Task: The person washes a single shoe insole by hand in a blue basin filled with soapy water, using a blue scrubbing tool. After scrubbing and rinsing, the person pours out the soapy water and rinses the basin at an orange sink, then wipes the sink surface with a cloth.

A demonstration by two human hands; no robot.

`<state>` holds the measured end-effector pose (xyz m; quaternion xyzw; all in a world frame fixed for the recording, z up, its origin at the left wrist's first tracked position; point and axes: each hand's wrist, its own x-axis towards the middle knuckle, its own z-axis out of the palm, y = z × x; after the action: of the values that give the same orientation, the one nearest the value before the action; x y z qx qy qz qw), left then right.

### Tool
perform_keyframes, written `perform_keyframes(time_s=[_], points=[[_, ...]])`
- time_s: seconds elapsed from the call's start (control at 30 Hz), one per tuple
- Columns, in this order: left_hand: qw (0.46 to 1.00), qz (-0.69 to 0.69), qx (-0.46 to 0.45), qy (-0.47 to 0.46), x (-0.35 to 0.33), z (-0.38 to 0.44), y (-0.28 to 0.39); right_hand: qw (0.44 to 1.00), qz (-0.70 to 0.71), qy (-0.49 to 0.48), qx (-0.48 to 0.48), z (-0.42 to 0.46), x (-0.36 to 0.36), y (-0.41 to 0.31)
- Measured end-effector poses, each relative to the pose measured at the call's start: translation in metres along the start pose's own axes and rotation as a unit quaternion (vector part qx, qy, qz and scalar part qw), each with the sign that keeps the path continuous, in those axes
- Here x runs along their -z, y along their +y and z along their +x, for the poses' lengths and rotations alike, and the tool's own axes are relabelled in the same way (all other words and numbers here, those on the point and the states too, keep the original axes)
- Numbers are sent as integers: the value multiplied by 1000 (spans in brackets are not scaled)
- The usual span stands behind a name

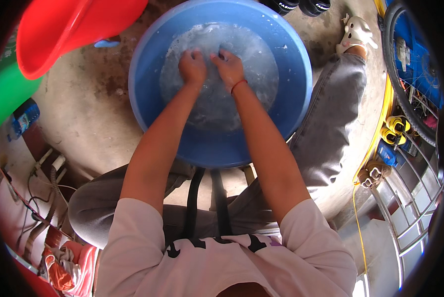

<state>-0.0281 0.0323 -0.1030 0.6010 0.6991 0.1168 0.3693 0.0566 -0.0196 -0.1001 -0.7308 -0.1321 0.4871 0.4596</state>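
A large round blue plastic basin [294, 81] stands in front of me, partly filled with cloudy, sudsy water [211, 104]. Both of my hands are over the middle of the basin, at the water, a short gap apart. My left hand [193, 68] has its fingers curled, and the fingertips are hard to make out. Beside it, my right hand [230, 68] is also curled, with a dark gap between thumb and fingers. A thin red bracelet [239, 85] circles the right wrist. Whether either hand grips anything in the murky water cannot be seen.
Red [51, 41] and green [10, 89] plastic tubs are at the left. Black shoes [298, 5] stand beyond the basin. A bicycle wheel [389, 74], yellow shoes [394, 130] and a metal rack [404, 208] line the right side. Pipes and hoses [53, 174] are at lower left.
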Motion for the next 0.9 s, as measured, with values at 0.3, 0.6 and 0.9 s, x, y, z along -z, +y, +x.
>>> perform_keyframes(time_s=[0.3,0.6,0.9], points=[[834,-501,231,-26,38,-12,19,969,111,-172,-141,-61,30,-41],[950,-311,34,6,62,-48,35,930,-345,3,129,-79,52,-57],[899,274,-336,-67,33,-51,2,905,-375,29,200,-57,48,39]])
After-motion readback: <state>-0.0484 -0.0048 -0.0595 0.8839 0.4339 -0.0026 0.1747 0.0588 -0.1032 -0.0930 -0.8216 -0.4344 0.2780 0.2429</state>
